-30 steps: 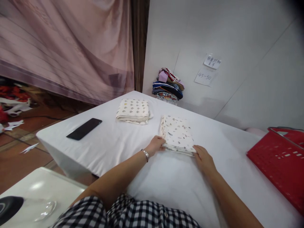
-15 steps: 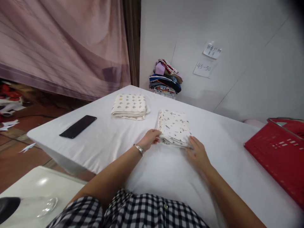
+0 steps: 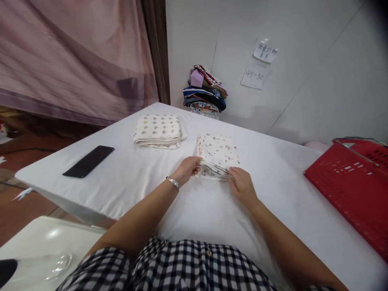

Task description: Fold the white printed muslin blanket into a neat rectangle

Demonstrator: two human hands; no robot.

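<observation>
A folded white cloth with small scattered prints lies on the white-covered table in front of me, its layered near edge lifted a little. My left hand is closed on the near left corner, thumb on top. At the near right corner, my right hand grips the same edge, its fingers over the layers and its thumb partly hidden. Farther back on the left sits a second folded cloth, cream with rows of grey motifs and one yellow one; neither hand touches it.
A black phone lies on the table at the left. To the right stands a red plastic basket. Beyond the far edge is a pile of folded clothes by the wall. A pale stool is at the lower left.
Both hands have raised the cloth's near edge slightly, so its layers show more. My right hand has shifted inward along that edge. The whole view has turned slightly.
</observation>
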